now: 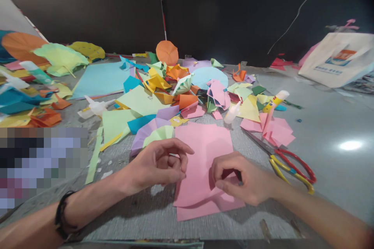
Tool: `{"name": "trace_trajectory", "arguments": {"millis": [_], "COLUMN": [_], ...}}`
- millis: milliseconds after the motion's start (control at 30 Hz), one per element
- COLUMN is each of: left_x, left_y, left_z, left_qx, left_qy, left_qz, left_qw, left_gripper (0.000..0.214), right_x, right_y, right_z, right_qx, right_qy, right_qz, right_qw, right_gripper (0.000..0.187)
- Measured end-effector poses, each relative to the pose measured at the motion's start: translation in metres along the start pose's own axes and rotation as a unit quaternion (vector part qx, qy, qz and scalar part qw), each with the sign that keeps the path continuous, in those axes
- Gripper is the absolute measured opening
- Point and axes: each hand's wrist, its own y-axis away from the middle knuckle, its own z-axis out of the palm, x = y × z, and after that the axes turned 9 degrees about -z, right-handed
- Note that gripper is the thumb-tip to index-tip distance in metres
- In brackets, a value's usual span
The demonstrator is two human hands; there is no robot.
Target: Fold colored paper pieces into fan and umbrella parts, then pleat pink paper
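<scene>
Two pink paper sheets (201, 155) lie overlapping in front of me, the upper one with its lower edge curved up toward the right. Over their left edge is my left hand (163, 163), index finger stretched forward and the other fingers loosely curled; I see nothing held in it. My right hand (241, 177) is closed at the lower right of the sheets, thumb and fingers bent around the raised edge of the upper sheet. Its fingertips partly hide that edge. Scissors (289, 167) with red and yellow handles lie to the right of my right hand.
Coloured paper scraps and folded pieces (175, 85) pile up behind the sheets. Glue bottles (233, 113) and a yellow glue stick (274, 102) stand among them. A white tote bag (336, 60) sits at the far right. A green paper strip (95, 157) lies at left.
</scene>
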Motion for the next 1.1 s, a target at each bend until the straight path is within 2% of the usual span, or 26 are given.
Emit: {"name": "trace_trajectory", "arguments": {"millis": [200,333,500,800,1100], "left_x": [0.0,-0.004,-0.007,0.001,0.002], "left_y": [0.001,-0.003,-0.004,0.0,-0.002], "left_z": [0.0,-0.002,-0.003,0.005,0.004], "left_qx": [0.013,0.044,0.051,0.071,0.042], "left_qy": [0.01,0.031,0.033,0.026,0.063], "left_qz": [0.02,0.024,0.021,0.014,0.0], "left_qw": [1.0,0.998,0.998,0.997,0.997], "left_gripper": [0.043,0.038,0.034,0.031,0.036], "right_x": [0.001,0.003,0.003,0.002,-0.001], "right_y": [-0.001,0.0,0.0,0.0,-0.002], "right_z": [-0.001,0.0,0.0,-0.001,-0.002], "right_qx": [0.0,-0.003,-0.002,-0.008,-0.009], "right_qy": [-0.006,-0.007,-0.02,-0.011,-0.001], "right_qz": [-0.007,-0.006,-0.007,-0.005,0.004], "right_qw": [1.0,1.0,1.0,1.0,1.0], "right_gripper": [0.005,0.006,0.006,0.006,0.006]}}
